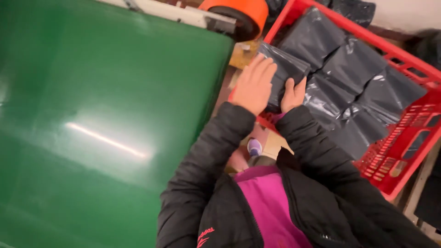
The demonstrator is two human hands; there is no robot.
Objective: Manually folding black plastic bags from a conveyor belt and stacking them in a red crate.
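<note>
My left hand [254, 85] lies flat with fingers together on a dark grey plastic mailer bag [285, 69] at the near corner of a red plastic crate [404, 147]. Around the lower edge of that same bag curls my right hand [293, 94], gripping it. Both hands come out of black padded jacket sleeves. The crate holds several more dark glossy bags [358, 78] lying overlapped in rows.
A wide glossy green table surface [101, 119] fills the left side. A roll of orange tape [239, 14] sits at its far edge, beside the crate. A magenta top under the black jacket fills the bottom of the view.
</note>
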